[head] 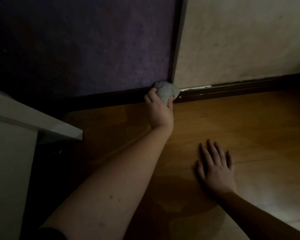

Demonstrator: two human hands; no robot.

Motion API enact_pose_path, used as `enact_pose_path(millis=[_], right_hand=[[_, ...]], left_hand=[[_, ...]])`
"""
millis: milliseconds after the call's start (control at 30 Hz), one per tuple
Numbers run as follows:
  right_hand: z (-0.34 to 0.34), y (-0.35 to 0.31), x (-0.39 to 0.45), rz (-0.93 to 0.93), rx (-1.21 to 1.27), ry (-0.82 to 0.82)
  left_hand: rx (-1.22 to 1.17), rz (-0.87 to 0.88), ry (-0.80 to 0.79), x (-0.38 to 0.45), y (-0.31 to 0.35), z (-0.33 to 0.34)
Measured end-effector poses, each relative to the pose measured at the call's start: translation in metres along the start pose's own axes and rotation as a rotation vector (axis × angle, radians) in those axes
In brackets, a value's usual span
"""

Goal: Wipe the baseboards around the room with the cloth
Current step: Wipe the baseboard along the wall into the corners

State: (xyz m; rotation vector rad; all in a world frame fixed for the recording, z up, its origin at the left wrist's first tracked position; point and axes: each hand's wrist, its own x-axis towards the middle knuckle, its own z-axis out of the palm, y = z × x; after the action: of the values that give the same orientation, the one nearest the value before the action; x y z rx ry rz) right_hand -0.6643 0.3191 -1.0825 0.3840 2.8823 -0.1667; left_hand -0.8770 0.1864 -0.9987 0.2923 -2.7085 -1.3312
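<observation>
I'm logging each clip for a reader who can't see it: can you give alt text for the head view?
The left hand grips a bunched pale grey cloth against the dark baseboard at a wall corner, where a purple wall meets a cream wall. The right hand rests flat, fingers spread, on the wooden floor.

Dim frame; light falls from the right, deep shadow left of the left hand (160, 110); wide-angle bowing at edges.

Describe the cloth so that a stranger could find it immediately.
Find the corner where the purple wall meets the beige wall. At its foot, against the dark baseboard, the left hand grips the cloth, a bunched, pale grey, textured wad.
</observation>
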Motion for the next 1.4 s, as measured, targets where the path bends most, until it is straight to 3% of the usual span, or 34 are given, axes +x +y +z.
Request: enact_pose_path(millis=[200, 400, 700, 900, 1067, 1300, 1400], right_hand=[[-0.004, 0.000, -0.001, -0.023, 0.041, -0.009], [-0.004, -0.002, -0.001, -0.013, 0.037, -0.008], [-0.005, 0.001, 0.000, -0.021, 0.060, -0.013], [-0.004, 0.003, 0.000, -0.030, 0.078, -0.028], [-0.006, 0.001, -0.001, -0.041, 0.095, -0.010], [-0.005, 0.002, -0.001, -0.033, 0.082, -0.011], [-0.002, 0.002, 0.000, -0.035, 0.078, -0.001]], left_hand=[[0.139, 0.033, 0.003, 0.012, -0.016, -0.014], [0.063, -0.180, 0.065, 0.013, 0.013, 0.003], [0.302, -0.008, -0.035, 0.027, -0.003, -0.018], [0.403, 0.014, 0.014, 0.037, -0.027, -0.043], [0.408, -0.078, 0.082, 0.039, -0.039, -0.056], [0.337, 0.040, -0.015, 0.017, -0.015, -0.027], [0.340, -0.030, 0.002, 0.012, -0.004, -0.007]])
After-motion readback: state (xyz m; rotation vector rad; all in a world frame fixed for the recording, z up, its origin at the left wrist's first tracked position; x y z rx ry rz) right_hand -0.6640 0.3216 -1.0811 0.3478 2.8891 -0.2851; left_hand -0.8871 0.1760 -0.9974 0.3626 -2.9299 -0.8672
